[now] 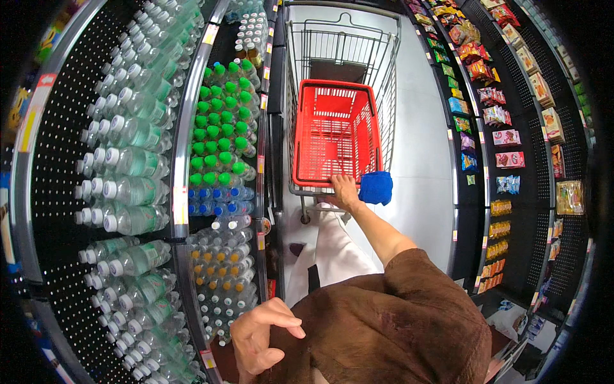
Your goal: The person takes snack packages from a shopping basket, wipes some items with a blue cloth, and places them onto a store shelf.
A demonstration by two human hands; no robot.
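My right hand [345,191] is on the near rim of a red plastic shopping basket [316,181], its fingers over the edge; whether it also grips the cart's handle bar under it is hidden. The basket has nothing visible in it and sits on a wire shopping cart [389,103]. Beside my right wrist, at the basket's near right corner, is a blue cloth bundle [376,187]. Low in the view, before my brown shirt, my left hand [266,333] is raised with curled fingers, thumb apart, holding nothing.
Shelves on the left hold clear bottles with white caps [136,163], green-capped bottles [225,115] and blue-capped bottles [220,201], close beside the cart. On the right, shelves carry packaged snacks [479,62] and boxes [508,160]. Pale floor [422,144] lies between cart and right shelves.
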